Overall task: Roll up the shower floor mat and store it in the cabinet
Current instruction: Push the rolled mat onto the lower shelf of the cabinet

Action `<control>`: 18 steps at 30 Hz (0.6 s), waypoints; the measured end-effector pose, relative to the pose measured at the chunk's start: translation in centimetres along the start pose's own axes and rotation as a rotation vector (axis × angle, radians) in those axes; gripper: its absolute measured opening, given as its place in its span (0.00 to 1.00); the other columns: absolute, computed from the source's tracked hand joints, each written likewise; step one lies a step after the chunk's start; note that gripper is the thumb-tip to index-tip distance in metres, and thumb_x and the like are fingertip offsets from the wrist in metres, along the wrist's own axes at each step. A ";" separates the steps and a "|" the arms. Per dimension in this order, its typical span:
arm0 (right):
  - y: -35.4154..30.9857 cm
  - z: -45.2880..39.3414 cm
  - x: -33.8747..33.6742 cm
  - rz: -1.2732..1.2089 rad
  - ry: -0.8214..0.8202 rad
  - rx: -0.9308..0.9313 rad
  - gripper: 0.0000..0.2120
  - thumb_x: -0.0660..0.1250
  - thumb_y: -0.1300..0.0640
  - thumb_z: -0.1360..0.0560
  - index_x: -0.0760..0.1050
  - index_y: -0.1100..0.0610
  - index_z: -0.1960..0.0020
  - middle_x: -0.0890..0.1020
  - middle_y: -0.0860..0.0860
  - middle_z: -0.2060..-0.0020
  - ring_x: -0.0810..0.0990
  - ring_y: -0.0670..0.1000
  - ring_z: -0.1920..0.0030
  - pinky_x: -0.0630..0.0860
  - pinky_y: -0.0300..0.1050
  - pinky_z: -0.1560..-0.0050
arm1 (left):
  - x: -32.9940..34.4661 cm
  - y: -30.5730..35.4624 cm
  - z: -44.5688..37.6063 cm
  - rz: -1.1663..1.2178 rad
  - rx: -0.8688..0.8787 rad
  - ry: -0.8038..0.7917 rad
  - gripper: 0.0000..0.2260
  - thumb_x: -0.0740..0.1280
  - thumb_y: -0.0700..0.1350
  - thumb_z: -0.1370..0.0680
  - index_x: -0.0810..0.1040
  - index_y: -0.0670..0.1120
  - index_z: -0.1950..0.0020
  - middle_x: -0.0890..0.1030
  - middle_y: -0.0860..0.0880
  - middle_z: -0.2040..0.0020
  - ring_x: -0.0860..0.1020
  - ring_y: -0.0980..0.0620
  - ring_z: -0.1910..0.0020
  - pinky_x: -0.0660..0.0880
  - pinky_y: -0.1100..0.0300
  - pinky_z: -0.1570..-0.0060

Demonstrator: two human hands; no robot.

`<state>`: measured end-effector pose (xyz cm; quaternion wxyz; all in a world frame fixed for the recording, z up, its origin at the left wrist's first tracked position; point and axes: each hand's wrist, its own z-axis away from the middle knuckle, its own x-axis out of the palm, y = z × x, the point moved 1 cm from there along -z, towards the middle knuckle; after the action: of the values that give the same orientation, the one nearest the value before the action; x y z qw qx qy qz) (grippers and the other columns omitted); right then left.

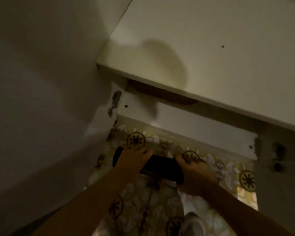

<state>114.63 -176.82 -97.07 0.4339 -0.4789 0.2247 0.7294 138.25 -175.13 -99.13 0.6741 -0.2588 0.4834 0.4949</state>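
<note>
Black rolled mat (160,167), no legible writing, held in the closed grip of left hand (133,160) and right hand (196,172).

Dim, yellowish, softly blurred; wide-angle warp.

In dim light, the left hand (132,157) and right hand (193,172) grip the two ends of a dark rolled mat (160,167) above a floral patterned tile floor (228,167), just below a white cabinet shelf (203,53).
</note>
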 end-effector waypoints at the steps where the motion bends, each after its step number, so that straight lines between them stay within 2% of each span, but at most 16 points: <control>1: 0.7 -1.7 1.0 0.014 -0.001 -0.014 0.37 0.63 0.36 0.34 0.67 0.51 0.28 0.80 0.53 0.43 0.83 0.62 0.52 0.81 0.53 0.54 | 1.0 -0.8 -1.4 -0.034 0.031 0.055 0.32 0.76 0.49 0.34 0.71 0.48 0.31 0.78 0.47 0.40 0.80 0.43 0.45 0.80 0.49 0.55; 3: 2.1 -5.0 2.3 0.016 0.005 -0.034 0.39 0.66 0.37 0.36 0.63 0.48 0.27 0.80 0.51 0.41 0.83 0.59 0.49 0.79 0.50 0.51 | 2.6 -2.7 -4.1 -0.043 0.082 0.134 0.34 0.75 0.53 0.33 0.70 0.47 0.29 0.78 0.46 0.38 0.78 0.44 0.42 0.76 0.53 0.56; 5: 3.3 -7.8 2.8 -0.008 0.053 -0.032 0.40 0.69 0.38 0.38 0.62 0.46 0.30 0.81 0.49 0.44 0.83 0.57 0.52 0.76 0.46 0.56 | 2.7 -5.0 -6.8 0.051 0.069 0.098 0.34 0.73 0.56 0.30 0.65 0.49 0.28 0.76 0.47 0.38 0.76 0.45 0.42 0.71 0.56 0.56; 8: 5.0 -11.5 1.6 -0.063 0.162 -0.030 0.38 0.70 0.36 0.40 0.61 0.43 0.34 0.82 0.48 0.49 0.83 0.55 0.57 0.72 0.44 0.61 | 0.3 -7.4 -10.2 0.053 0.046 0.222 0.29 0.73 0.55 0.36 0.68 0.52 0.38 0.78 0.50 0.48 0.78 0.47 0.52 0.67 0.56 0.60; 11: 6.7 -13.9 -0.4 -0.057 0.249 -0.019 0.35 0.69 0.35 0.41 0.61 0.41 0.38 0.82 0.47 0.51 0.82 0.53 0.59 0.69 0.43 0.63 | -2.5 -8.7 -12.5 0.002 0.037 0.260 0.28 0.73 0.54 0.37 0.69 0.53 0.39 0.78 0.51 0.46 0.77 0.48 0.49 0.71 0.54 0.53; 14: 7.7 -15.8 -2.1 -0.024 0.255 0.009 0.35 0.73 0.34 0.39 0.65 0.44 0.38 0.82 0.49 0.49 0.83 0.55 0.54 0.74 0.45 0.61 | -4.2 -9.4 -14.1 -0.028 0.045 0.276 0.29 0.74 0.48 0.34 0.70 0.50 0.36 0.75 0.48 0.42 0.73 0.46 0.44 0.74 0.51 0.48; 18: 7.0 -17.7 -3.0 -0.004 0.259 0.063 0.40 0.76 0.35 0.36 0.64 0.48 0.31 0.79 0.53 0.41 0.81 0.58 0.46 0.80 0.51 0.50 | -5.5 -10.1 -15.2 -0.184 -0.011 0.275 0.30 0.74 0.44 0.32 0.68 0.48 0.32 0.73 0.45 0.39 0.72 0.44 0.41 0.70 0.51 0.45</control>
<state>118.15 -194.90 -102.81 0.4175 -0.5557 0.3006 0.6531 141.24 -193.76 -101.52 0.6425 -0.3709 0.5428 0.3936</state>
